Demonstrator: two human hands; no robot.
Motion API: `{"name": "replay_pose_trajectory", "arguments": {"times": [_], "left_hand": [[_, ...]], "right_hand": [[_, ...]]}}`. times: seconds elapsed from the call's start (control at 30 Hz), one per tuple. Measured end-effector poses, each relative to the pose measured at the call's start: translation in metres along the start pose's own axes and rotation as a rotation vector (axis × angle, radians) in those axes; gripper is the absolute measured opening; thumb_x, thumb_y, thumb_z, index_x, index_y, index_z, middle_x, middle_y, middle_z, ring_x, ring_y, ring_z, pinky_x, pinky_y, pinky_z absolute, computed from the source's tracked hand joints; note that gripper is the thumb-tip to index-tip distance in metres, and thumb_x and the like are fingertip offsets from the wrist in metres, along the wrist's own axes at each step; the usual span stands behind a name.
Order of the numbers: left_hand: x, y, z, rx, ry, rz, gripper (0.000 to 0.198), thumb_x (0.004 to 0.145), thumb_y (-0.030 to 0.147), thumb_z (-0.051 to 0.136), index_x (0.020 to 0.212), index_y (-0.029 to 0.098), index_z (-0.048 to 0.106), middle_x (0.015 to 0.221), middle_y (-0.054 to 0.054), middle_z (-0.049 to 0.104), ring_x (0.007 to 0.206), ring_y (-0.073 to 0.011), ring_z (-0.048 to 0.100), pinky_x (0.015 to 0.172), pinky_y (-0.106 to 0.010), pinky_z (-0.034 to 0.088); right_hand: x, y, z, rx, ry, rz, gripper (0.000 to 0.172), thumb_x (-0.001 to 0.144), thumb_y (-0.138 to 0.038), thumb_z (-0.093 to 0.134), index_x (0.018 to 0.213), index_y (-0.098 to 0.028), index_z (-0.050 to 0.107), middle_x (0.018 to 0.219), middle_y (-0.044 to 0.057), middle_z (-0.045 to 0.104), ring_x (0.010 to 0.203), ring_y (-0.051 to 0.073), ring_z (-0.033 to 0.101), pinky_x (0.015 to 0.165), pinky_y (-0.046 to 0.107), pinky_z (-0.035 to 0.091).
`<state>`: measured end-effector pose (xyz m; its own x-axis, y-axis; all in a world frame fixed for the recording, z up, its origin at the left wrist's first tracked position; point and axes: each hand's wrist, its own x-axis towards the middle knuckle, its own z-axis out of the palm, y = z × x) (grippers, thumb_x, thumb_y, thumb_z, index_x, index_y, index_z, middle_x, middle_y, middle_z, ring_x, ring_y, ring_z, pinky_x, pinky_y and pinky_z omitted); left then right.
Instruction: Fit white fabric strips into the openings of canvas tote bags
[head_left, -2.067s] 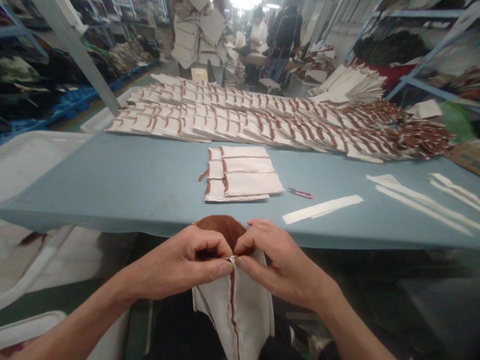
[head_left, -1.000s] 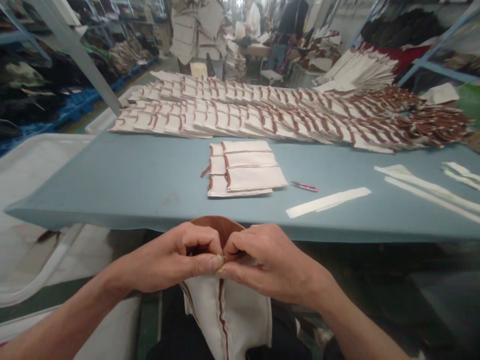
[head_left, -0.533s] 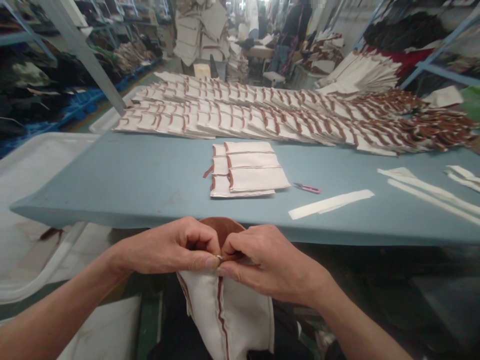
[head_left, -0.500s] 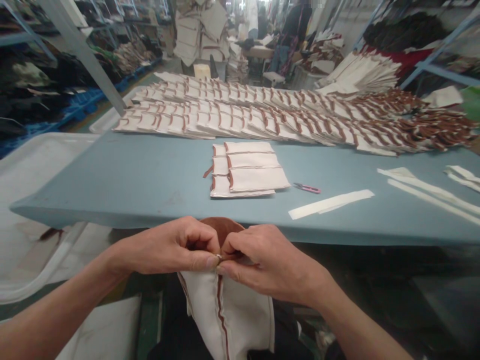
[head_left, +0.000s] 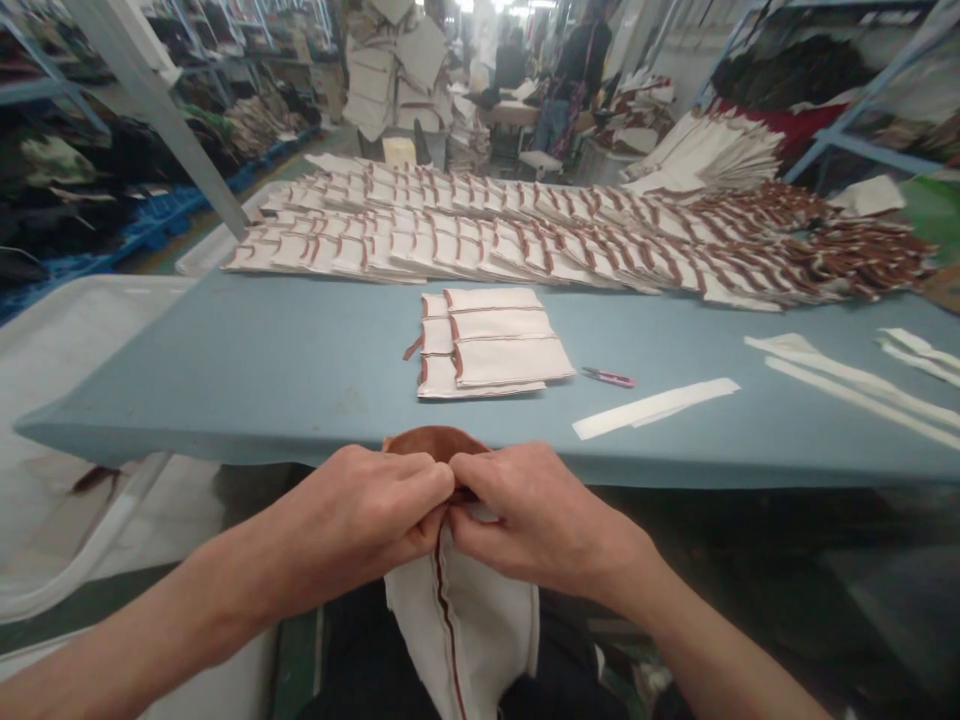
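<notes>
Between my two hands, at the table's near edge, hangs a cream fabric piece [head_left: 491, 620] with a brown seam down its middle and a brown lining showing at the top. My left hand [head_left: 382, 505] is closed on its upper edge, knuckles up. Right beside it, my right hand [head_left: 517, 510] pinches the same edge, fingertips touching those of the left. The pinched spot itself is hidden by the fingers. Past the hands, a small stack of cream pieces with brown edging [head_left: 502, 345] lies flat on the blue table [head_left: 225, 370].
Pink-handled snips [head_left: 609, 377] lie right of the small stack, with a cream strip [head_left: 656, 407] and more strips [head_left: 862, 385] farther right. Long overlapping rows of cream pieces [head_left: 450, 240] cover the table's back. A white tray [head_left: 112, 290] stands left. A person [head_left: 581, 70] is in the background.
My left hand has rolled over, its knuckles now up and its thumb hidden. The hands have come closer together at the fabric's top edge. The view has shifted slightly.
</notes>
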<state>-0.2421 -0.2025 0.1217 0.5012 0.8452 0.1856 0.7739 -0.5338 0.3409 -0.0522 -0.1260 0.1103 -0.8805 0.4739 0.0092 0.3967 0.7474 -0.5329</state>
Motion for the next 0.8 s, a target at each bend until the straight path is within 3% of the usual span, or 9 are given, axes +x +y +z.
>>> {"name": "replay_pose_trajectory", "arguments": {"times": [0.13, 0.23, 0.33, 0.5, 0.6, 0.7, 0.8], "left_hand": [[-0.008, -0.007, 0.004, 0.047, 0.053, 0.122, 0.027, 0.099, 0.008, 0.042, 0.076, 0.022, 0.047, 0.064, 0.005, 0.048, 0.054, -0.0126, 0.042, 0.053, -0.029, 0.030], [-0.015, -0.010, 0.004, 0.054, 0.073, 0.218, 0.025, 0.101, 0.005, 0.039, 0.084, 0.022, 0.048, 0.067, 0.004, 0.050, 0.057, -0.0149, 0.042, 0.055, -0.030, 0.032], [-0.018, -0.010, 0.002, 0.045, 0.064, 0.263, 0.024, 0.101, 0.002, 0.034, 0.098, 0.020, 0.050, 0.073, 0.001, 0.058, 0.061, -0.0163, 0.047, 0.059, -0.031, 0.036], [-0.018, -0.007, -0.001, 0.111, 0.043, 0.277, 0.027, 0.101, 0.005, 0.039, 0.120, 0.019, 0.053, 0.079, -0.001, 0.066, 0.066, -0.0166, 0.060, 0.062, -0.027, 0.046], [-0.019, -0.009, 0.002, 0.129, 0.026, 0.270, 0.028, 0.103, 0.009, 0.041, 0.128, 0.018, 0.052, 0.080, -0.001, 0.067, 0.068, -0.0168, 0.062, 0.064, -0.027, 0.049], [-0.020, -0.013, 0.007, 0.118, 0.010, 0.263, 0.027, 0.105, 0.010, 0.036, 0.126, 0.017, 0.053, 0.080, -0.002, 0.066, 0.068, -0.0166, 0.061, 0.064, -0.027, 0.048], [-0.019, -0.013, 0.011, 0.041, 0.033, 0.216, 0.023, 0.106, 0.009, 0.035, 0.106, 0.019, 0.056, 0.073, 0.001, 0.063, 0.062, -0.0145, 0.056, 0.059, -0.026, 0.042]], "right_hand": [[0.001, -0.001, -0.001, 0.143, 0.070, -0.024, 0.020, 0.074, -0.014, 0.061, 0.065, -0.020, 0.044, 0.059, -0.003, 0.055, 0.054, 0.010, 0.037, 0.056, 0.030, 0.017], [0.002, 0.002, -0.003, 0.365, 0.073, -0.076, 0.018, 0.072, -0.012, 0.059, 0.065, -0.020, 0.044, 0.060, -0.007, 0.047, 0.056, 0.009, 0.037, 0.056, 0.026, 0.023], [0.004, 0.007, -0.005, 0.584, -0.007, -0.086, 0.014, 0.071, -0.013, 0.057, 0.065, -0.019, 0.046, 0.064, -0.007, 0.046, 0.060, 0.009, 0.041, 0.057, 0.023, 0.028], [0.004, 0.016, -0.002, 0.902, -0.201, 0.035, 0.006, 0.072, -0.022, 0.053, 0.067, -0.018, 0.053, 0.063, -0.006, 0.043, 0.059, 0.010, 0.038, 0.054, 0.023, 0.029], [0.004, 0.019, 0.004, 1.035, -0.214, 0.072, 0.012, 0.075, -0.026, 0.051, 0.068, -0.018, 0.055, 0.062, -0.006, 0.042, 0.059, 0.010, 0.036, 0.054, 0.022, 0.029], [0.003, 0.018, 0.012, 1.043, -0.162, 0.128, 0.009, 0.073, -0.023, 0.050, 0.067, -0.018, 0.054, 0.060, -0.007, 0.041, 0.056, 0.009, 0.034, 0.051, 0.022, 0.028], [-0.001, 0.016, 0.014, 0.921, -0.085, 0.134, 0.007, 0.073, -0.018, 0.050, 0.067, -0.018, 0.054, 0.059, -0.006, 0.045, 0.055, 0.009, 0.037, 0.050, 0.021, 0.029]]}}
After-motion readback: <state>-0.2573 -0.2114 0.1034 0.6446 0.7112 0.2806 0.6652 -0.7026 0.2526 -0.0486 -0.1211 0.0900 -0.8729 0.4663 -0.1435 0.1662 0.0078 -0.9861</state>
